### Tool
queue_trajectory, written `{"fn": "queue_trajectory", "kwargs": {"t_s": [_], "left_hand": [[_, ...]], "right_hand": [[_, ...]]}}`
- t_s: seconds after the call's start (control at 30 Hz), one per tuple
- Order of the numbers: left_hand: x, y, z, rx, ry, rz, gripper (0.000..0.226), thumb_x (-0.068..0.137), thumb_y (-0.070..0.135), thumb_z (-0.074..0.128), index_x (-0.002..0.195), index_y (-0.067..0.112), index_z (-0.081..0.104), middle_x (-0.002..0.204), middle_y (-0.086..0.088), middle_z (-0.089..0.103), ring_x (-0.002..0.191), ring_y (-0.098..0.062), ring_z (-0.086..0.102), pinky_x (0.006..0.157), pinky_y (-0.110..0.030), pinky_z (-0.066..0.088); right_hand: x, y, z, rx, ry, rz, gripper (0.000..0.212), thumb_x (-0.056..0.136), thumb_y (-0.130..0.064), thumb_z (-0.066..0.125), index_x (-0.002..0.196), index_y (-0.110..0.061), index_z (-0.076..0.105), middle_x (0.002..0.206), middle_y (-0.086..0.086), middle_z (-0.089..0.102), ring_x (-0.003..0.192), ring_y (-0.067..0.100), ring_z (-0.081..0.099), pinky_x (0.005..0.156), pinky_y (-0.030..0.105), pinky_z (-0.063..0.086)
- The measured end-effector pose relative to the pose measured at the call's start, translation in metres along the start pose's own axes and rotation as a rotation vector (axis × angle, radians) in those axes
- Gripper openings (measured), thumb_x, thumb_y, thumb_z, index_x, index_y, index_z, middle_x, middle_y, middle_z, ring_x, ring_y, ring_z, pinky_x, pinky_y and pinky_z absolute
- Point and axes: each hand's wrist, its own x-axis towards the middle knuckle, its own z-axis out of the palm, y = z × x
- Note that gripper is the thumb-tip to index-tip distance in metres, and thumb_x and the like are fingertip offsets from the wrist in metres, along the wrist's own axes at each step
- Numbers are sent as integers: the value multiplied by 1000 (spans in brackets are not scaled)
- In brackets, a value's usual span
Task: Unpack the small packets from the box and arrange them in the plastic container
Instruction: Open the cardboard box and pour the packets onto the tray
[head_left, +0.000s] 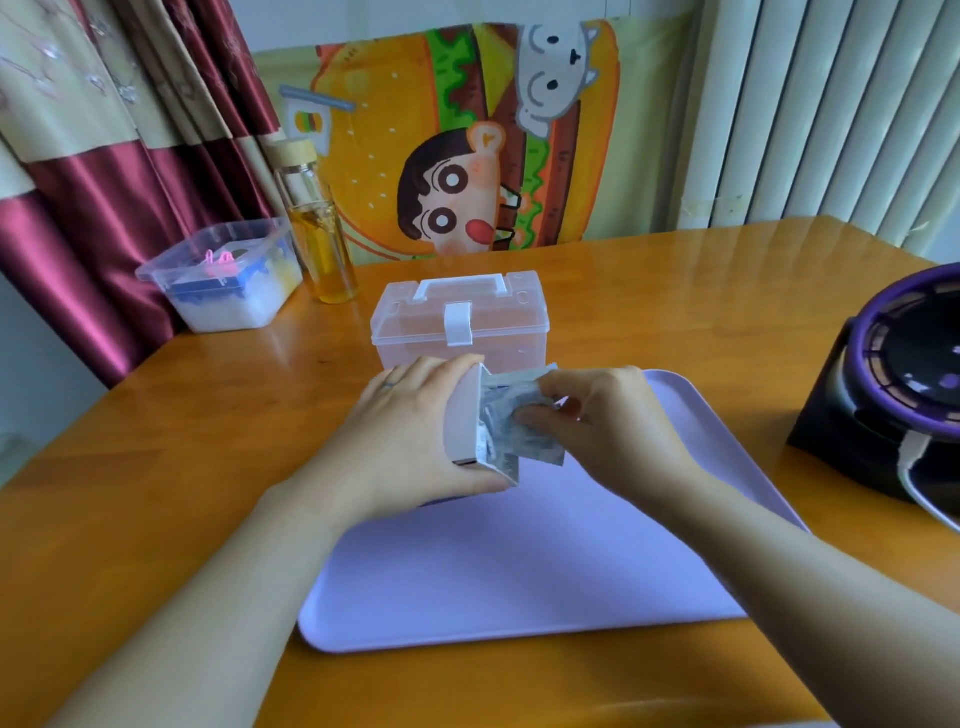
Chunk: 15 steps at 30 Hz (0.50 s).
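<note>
Head view: the left hand (410, 431) grips the white box (464, 415) from its outer side, fingers curled over the top and thumb beneath. It holds the box above the far edge of the lavender tray (519, 561) with the open mouth turned toward the right hand (597, 415). The right hand pinches a bunch of grey packets (511, 410) at that mouth, partly out of the box.

The plastic container (410, 325) stands on the table (208, 415) directly beyond both hands, close behind the box. Its long axis runs left to right, its lid is down and its front latch faces the person. It sits slightly nearer the left hand.

Assessment: the packets must travel forward, but the shut lid blocks entry and both hands are occupied.
</note>
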Motion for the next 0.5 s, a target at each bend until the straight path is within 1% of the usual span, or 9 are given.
{"fn": "queue_trajectory", "kwargs": {"t_s": [0.1,0.13,0.17,0.23,0.27,0.3,0.4,0.43,0.5], "left_hand": [[0,-11,-4,63,-50,-64,110,57,76,65,146,36,13,144,12,31,134,-15,29,111,-30,20],[1,-13,-6,90,-68,-79,110,58,76,64,146,35,13,145,11,31,134,-16,30,111,-31,20],[1,-15,-7,116,-84,-93,110,58,77,63,146,35,13,145,10,31,133,-17,30,111,-32,20],[1,-18,-10,153,-103,-120,110,59,78,62,147,34,12,146,8,31,133,-18,30,111,-32,20],[2,-20,-11,167,-104,-132,110,60,78,61,147,34,11,146,8,31,133,-19,30,111,-33,19],[1,-22,-12,180,-100,-138,110,60,79,60,147,34,10,146,7,30,133,-19,30,111,-33,19],[-2,-27,-14,221,-79,-149,110,60,80,59,147,34,9,147,7,29,135,-19,28,114,-36,16],[-3,-28,-15,232,-69,-154,110,60,80,59,147,34,9,147,7,29,135,-19,28,115,-37,15],[-6,-29,-17,245,-48,-160,109,60,79,59,146,34,10,146,7,29,134,-20,29,115,-37,15]], "right_hand": [[-1,11,-5,104,-4,123,14,82,-19,69,73,-9,69,55,7,59,46,9,38,43,16,29],[-1,15,-6,129,-4,162,14,82,-19,69,73,-9,69,56,5,60,46,7,40,44,14,31],[-2,19,-7,165,-9,206,12,83,-18,69,73,-11,69,59,-1,62,48,5,45,47,12,34],[-3,28,-9,264,-38,305,6,84,-18,69,79,-16,70,71,-7,69,57,-2,57,56,9,42],[-3,31,-10,310,-55,352,4,84,-18,69,81,-16,71,74,-8,70,61,-4,59,59,9,43],[-4,35,-12,338,-75,393,4,84,-17,68,81,-15,70,72,-9,70,60,-6,60,57,9,42],[-9,42,-16,361,-132,481,8,86,-13,67,85,-6,67,60,-10,64,47,-3,56,47,7,38],[-10,44,-18,349,-155,504,9,86,-14,66,88,-5,66,60,-7,64,46,0,56,48,10,39],[-11,46,-21,236,-213,544,15,86,-21,66,97,-12,62,69,-4,67,51,7,58,52,18,42]]}}
